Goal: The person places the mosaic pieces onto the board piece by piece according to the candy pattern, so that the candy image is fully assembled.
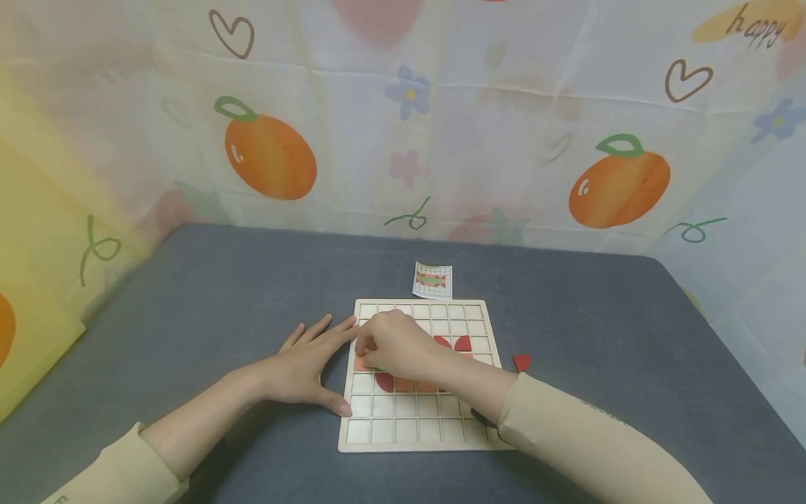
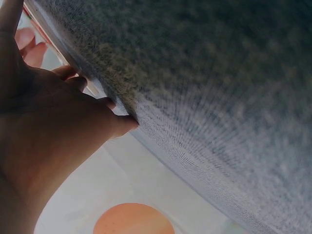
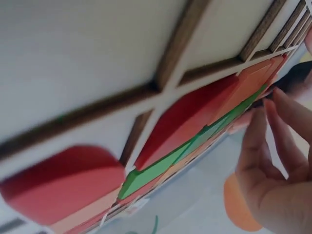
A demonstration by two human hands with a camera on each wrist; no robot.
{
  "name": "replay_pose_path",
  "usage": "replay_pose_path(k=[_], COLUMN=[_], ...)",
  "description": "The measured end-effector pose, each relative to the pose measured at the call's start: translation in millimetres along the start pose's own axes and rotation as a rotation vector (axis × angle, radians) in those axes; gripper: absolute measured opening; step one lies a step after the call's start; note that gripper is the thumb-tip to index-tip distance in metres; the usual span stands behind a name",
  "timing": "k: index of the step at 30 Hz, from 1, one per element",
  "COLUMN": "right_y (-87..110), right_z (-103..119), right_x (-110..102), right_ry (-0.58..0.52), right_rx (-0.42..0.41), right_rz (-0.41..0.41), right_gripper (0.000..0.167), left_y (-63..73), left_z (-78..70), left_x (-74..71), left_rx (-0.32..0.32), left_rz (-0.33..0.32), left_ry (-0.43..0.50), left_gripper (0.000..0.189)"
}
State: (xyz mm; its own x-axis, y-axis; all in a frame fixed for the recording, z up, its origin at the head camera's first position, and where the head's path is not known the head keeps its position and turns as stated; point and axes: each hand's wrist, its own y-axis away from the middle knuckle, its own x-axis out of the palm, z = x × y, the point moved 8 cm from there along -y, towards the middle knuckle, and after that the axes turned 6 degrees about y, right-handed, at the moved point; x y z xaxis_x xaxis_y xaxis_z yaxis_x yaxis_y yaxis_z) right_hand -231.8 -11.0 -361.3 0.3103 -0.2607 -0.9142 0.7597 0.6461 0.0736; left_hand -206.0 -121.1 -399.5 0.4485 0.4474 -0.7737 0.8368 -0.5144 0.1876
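A pale wooden grid board (image 1: 412,430) lies on the table, its middle rows partly filled with coloured tiles. My right hand (image 1: 399,346) reaches across it, thumb and fingertips pinched at an orange tile (image 1: 359,364) in the leftmost column. Below that hand are a rounded red tile (image 1: 385,381) and orange tiles (image 1: 406,385). Two red tiles (image 1: 462,343) show beyond the wrist. In the right wrist view, green tiles (image 3: 153,171) run between red ones toward the fingertips. My left hand (image 1: 302,367) spreads along the board's left edge, thumb at the lower side, fingers toward the upper corner.
A small printed card (image 1: 432,280) with a coloured grid pattern lies just behind the board. One loose red tile (image 1: 521,362) rests on the grey table (image 1: 585,315) to the right. A fruit-patterned curtain (image 1: 478,154) hangs behind the table.
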Motion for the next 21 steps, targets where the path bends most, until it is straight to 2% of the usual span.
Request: replay_pose_path(k=[6, 10, 14, 21], right_y=[6.2, 13.0, 22.9, 48.2], right_z=[-4, -17, -40, -90], right_x=[-22, -36, -44, -53], right_ry=[-0.012, -0.036, -0.066, -0.121], right_rx=[-0.017, 0.005, 0.049, 0.190], right_rz=[-0.033, -0.032, -0.031, -0.015], right_gripper=[0.014, 0.014, 0.015, 0.016], left_y=[-1.1, -1.8, -2.6, -1.9], left_z=[1.7, 3.8, 4.6, 4.0], left_x=[1.5, 1.9, 2.7, 2.3], left_rx=[-0.006, -0.023, -0.031, -0.027], left_rz=[-0.003, -0.003, -0.003, -0.001], left_ry=[-0.003, -0.014, -0.014, -0.018], left_gripper=[0.117, 0.121, 0.122, 0.122])
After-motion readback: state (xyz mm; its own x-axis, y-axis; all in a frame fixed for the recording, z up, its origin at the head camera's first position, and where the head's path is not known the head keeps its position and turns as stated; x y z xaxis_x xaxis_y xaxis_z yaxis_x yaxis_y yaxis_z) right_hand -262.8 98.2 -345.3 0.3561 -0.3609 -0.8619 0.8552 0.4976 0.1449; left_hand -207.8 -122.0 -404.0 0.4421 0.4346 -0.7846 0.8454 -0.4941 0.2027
